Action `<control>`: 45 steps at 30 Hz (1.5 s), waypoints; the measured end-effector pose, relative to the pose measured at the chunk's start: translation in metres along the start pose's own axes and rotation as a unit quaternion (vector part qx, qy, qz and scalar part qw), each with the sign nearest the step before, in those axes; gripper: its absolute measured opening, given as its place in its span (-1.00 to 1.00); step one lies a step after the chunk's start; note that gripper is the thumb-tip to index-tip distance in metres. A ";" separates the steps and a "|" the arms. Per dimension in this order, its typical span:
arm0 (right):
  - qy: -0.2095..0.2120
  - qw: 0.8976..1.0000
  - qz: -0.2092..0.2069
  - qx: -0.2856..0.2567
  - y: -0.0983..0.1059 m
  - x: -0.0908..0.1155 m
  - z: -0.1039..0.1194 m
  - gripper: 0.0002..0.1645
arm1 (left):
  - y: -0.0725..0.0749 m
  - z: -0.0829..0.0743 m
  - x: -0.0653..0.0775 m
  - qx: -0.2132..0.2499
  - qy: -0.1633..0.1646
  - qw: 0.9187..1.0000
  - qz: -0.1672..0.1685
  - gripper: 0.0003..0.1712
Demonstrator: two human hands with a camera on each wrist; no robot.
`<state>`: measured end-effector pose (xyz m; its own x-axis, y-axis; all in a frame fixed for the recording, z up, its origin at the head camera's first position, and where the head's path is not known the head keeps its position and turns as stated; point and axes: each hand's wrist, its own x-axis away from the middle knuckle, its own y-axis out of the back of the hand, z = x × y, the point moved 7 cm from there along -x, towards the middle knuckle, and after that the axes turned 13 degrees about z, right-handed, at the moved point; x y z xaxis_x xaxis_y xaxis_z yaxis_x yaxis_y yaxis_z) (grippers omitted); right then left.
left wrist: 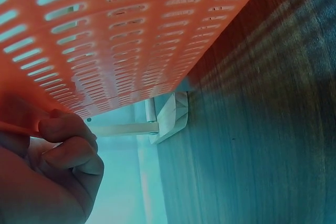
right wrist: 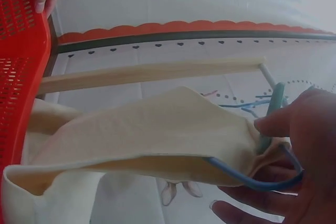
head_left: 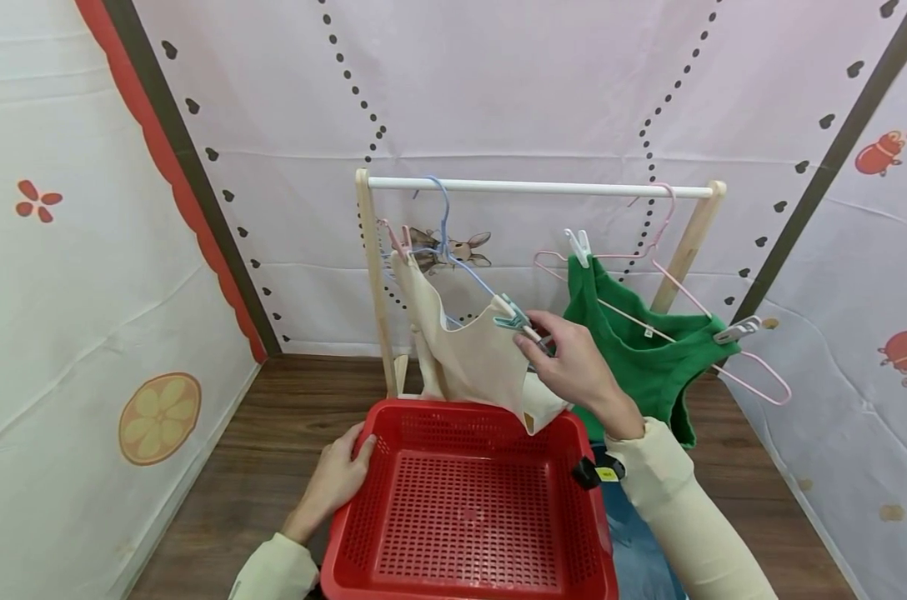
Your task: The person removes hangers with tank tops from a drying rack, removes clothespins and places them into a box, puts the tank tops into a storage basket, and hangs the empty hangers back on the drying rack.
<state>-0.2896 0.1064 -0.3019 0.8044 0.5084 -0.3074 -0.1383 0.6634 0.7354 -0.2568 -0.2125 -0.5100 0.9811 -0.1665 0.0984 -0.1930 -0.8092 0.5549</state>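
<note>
My left hand (head_left: 338, 475) grips the left rim of a red plastic basket (head_left: 468, 517); curled fingers (left wrist: 71, 140) show on its edge in the left wrist view. A cream sleeveless top (head_left: 472, 354) hangs from a blue hanger (head_left: 445, 225). A pink clothespin (head_left: 401, 242) clips its left shoulder, and a teal clothespin (head_left: 512, 312) sits at its right shoulder. There my right hand (head_left: 573, 362) pinches the teal clothespin, with its thumb on it in the right wrist view. The other fingers are partly hidden behind cloth and hanger. The top's lower edge hangs over the basket's far rim.
A white rail (head_left: 536, 187) on wooden posts stands beyond the basket. At right a green sleeveless top (head_left: 633, 333) hangs on a pink hanger (head_left: 754, 387), with a white clothespin (head_left: 579, 247) and a grey clothespin (head_left: 737, 330). The floor (head_left: 221, 467) is dark wood; printed cloth walls surround it.
</note>
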 end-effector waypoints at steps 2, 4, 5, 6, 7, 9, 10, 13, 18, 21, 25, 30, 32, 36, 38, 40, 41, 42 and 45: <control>-0.004 1.000 0.003 -0.004 -0.001 -0.001 -0.002 -0.70 | -0.001 0.000 0.000 0.003 0.000 1.000 0.002 -0.53; -0.010 1.000 0.003 -0.010 -0.002 -0.002 -0.004 -0.71 | -0.001 -0.001 0.000 -0.003 -0.002 1.000 0.000 -0.52; -0.013 1.000 0.001 -0.013 -0.002 -0.002 -0.004 -0.72 | -0.001 -0.001 0.000 -0.009 -0.004 1.000 -0.002 -0.53; -0.015 1.000 0.000 -0.015 -0.002 -0.002 -0.005 -0.72 | -0.001 -0.001 -0.001 -0.015 -0.005 1.000 -0.004 -0.53; -0.016 1.000 -0.002 -0.018 -0.002 -0.002 -0.005 -0.72 | -0.001 -0.001 -0.001 -0.017 -0.006 1.000 -0.004 -0.53; -0.018 1.000 -0.006 -0.022 -0.003 -0.003 -0.005 -0.72 | -0.001 -0.001 -0.001 -0.022 -0.007 1.000 -0.005 -0.52; -0.018 1.000 -0.008 -0.024 -0.003 -0.004 -0.005 -0.72 | -0.001 -0.001 -0.001 -0.022 -0.007 1.000 -0.005 -0.52; -0.019 0.999 -0.016 -0.026 -0.004 -0.005 -0.002 -0.73 | 0.000 0.000 -0.001 -0.026 -0.007 1.000 -0.006 -0.52; -0.025 0.999 -0.038 -0.012 -0.005 -0.008 -0.001 -0.80 | -0.001 -0.001 -0.002 -0.024 -0.002 1.000 -0.006 -0.53; -0.029 0.998 -0.050 -0.005 -0.005 -0.009 0.000 -0.85 | -0.001 0.000 -0.001 -0.020 -0.001 1.000 -0.004 -0.52; -0.024 0.998 -0.060 -0.006 -0.005 -0.009 0.000 -0.86 | -0.002 0.000 -0.001 -0.021 -0.005 1.000 -0.006 -0.52; -0.013 0.997 -0.071 -0.012 -0.005 -0.008 0.001 -0.87 | -0.002 0.001 -0.001 -0.013 -0.002 1.000 -0.005 -0.52; -0.013 0.997 -0.074 -0.016 -0.005 -0.007 0.001 -0.87 | -0.002 0.002 -0.001 -0.011 0.002 1.000 -0.006 -0.52; -0.016 0.997 -0.075 -0.031 -0.005 -0.006 0.001 -0.85 | -0.001 0.003 -0.001 -0.009 0.000 1.000 -0.006 -0.52; -0.016 0.996 -0.075 -0.040 -0.004 -0.006 0.000 -0.85 | -0.001 0.003 -0.002 -0.008 -0.002 1.000 -0.006 -0.53; -0.015 0.996 -0.078 -0.044 -0.003 -0.005 0.000 -0.84 | -0.001 0.004 -0.002 -0.006 -0.001 1.000 -0.006 -0.53; -0.014 0.996 -0.080 -0.044 -0.002 -0.005 0.000 -0.84 | -0.001 0.004 -0.002 -0.006 -0.002 1.000 -0.006 -0.53; -0.013 0.995 -0.083 -0.044 -0.001 -0.005 0.000 -0.84 | -0.001 0.004 -0.002 -0.005 -0.003 1.000 -0.005 -0.53; -0.011 0.995 -0.092 -0.040 0.003 -0.003 0.001 -0.82 | -0.002 0.005 -0.002 0.001 -0.004 1.000 -0.003 -0.53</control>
<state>-0.2919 0.1061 -0.2975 0.8331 0.3629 -0.4175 -0.0323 0.7854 0.6181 -0.2581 -0.2132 -0.5150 0.9821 -0.1665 0.0884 -0.1874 -0.8110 0.5542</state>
